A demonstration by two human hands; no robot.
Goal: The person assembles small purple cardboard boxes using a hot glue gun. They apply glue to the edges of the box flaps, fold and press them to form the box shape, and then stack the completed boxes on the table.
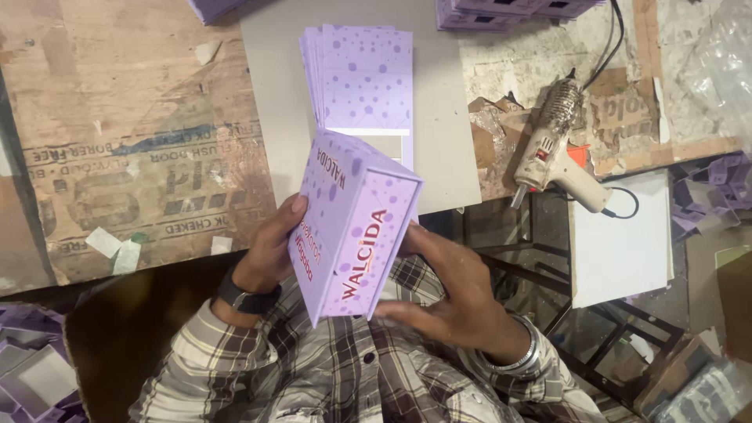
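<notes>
Purple box point(352, 227) between both hands, left hand point(270, 251) gripping one side; right hand point(450, 294) gripping other

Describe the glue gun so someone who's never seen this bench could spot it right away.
Start at the worn wooden workbench and go to its right edge, past the grey board carrying a stack of purple dotted sheets. The glue gun lies there, nozzle toward the person, black cord running away. It is the only cream, grimy tool among purple cardboard.
</notes>
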